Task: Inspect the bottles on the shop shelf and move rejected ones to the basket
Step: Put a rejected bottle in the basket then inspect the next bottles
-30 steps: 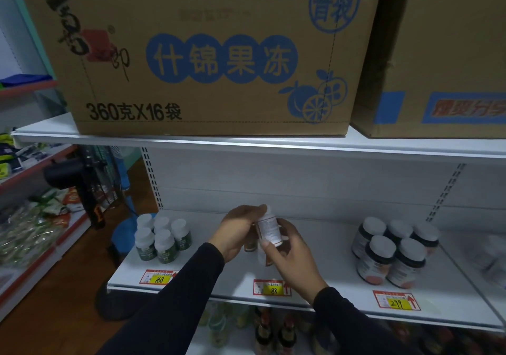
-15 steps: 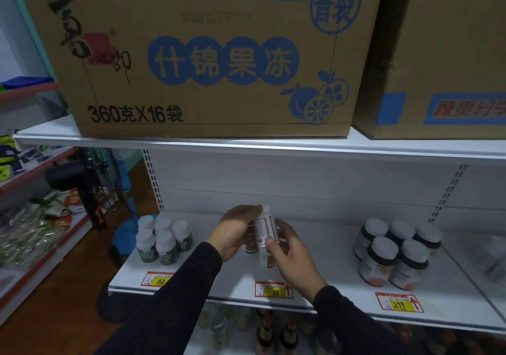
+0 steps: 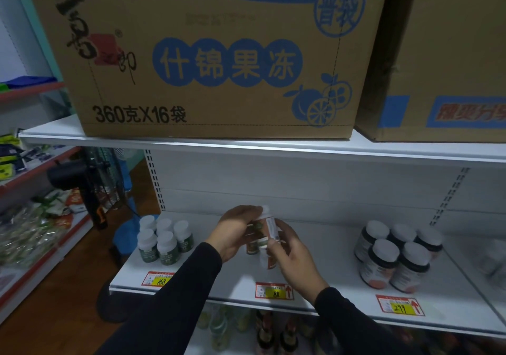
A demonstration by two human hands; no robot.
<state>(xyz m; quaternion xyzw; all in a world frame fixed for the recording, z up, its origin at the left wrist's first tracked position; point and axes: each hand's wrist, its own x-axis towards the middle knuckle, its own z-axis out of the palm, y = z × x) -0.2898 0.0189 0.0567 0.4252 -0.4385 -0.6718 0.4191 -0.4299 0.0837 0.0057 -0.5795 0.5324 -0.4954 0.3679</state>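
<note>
On the shelf (image 3: 315, 280), five bottles (image 3: 164, 239) stand at the left front corner and five jars (image 3: 397, 256) toward the right edge. Between them, my left hand (image 3: 235, 231) and right hand (image 3: 293, 259) hold one bottle (image 3: 267, 227). Two cartons (image 3: 208, 53) sit on the board above.

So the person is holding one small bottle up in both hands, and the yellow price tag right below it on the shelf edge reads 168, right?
Not quite. In the head view both hands, left hand and right hand, do hold the small bottle, but the price tag just below it reads 88. The tag reading 168 sits further left, under the group of green-labelled bottles.
</note>
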